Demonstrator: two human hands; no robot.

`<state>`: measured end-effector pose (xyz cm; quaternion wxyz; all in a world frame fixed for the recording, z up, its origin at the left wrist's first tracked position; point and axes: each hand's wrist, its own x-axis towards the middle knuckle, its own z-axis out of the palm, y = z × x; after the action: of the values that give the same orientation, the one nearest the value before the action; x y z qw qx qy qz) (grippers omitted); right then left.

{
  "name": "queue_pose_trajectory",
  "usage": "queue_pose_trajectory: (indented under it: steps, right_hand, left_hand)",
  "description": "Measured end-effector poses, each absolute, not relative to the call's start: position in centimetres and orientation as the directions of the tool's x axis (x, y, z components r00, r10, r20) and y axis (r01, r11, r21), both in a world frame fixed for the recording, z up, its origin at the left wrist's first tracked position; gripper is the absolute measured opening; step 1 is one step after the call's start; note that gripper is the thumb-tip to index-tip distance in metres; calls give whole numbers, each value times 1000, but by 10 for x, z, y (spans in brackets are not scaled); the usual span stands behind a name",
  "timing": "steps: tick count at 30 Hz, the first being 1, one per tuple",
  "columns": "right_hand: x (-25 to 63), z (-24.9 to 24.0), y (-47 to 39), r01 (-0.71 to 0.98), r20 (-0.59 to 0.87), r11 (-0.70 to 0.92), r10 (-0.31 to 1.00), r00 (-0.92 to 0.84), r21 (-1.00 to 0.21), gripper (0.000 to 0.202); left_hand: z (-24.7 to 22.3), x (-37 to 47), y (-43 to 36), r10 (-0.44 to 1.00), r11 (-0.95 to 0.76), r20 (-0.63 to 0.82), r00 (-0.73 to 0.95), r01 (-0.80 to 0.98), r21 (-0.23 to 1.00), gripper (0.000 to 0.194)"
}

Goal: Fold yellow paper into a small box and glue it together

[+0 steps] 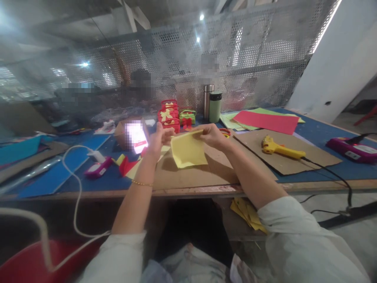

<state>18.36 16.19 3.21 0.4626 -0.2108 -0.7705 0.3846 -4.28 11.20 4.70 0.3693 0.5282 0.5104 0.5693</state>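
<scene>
A sheet of yellow paper is held up over the brown cardboard, its lower edge slightly bent. My right hand pinches its top right corner between thumb and fingers. My left hand is beside the sheet's left edge, thumb up and fingers stretched toward it; whether the fingertips touch the paper I cannot tell. Just behind my right hand, the red and yellow handles of scissors show in part. More pale yellow paper lies near my left wrist, partly hidden.
A yellow glue gun with a black cord lies on cardboard at right. Behind stand red paper boxes, a green one and a green tumbler. A lit phone leans at left, near a purple device with a white cable.
</scene>
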Motion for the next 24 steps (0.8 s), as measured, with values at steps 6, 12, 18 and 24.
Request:
queue_pose_trajectory:
  steps: [6,12,18,24]
  right_hand:
    - [182,39,146,-223,519,499,599,-610,-838,30]
    - [181,42,139,-242,550,517,604,-577,-821,25]
    - [176,44,129,-286,547,474,624,-558,-833,35]
    - [180,51,123,-214,483,434,754,-445,-875,52]
  left_hand:
    - [48,-32,97,982,-113,108,153,24,993,64]
    - [44,-33,89,967,-222,186,177,217,950,39]
    - [52,-32,82,951,-276,234,202,214,937,26]
    - [54,-27,76,949,-308,288,133,172,936,25]
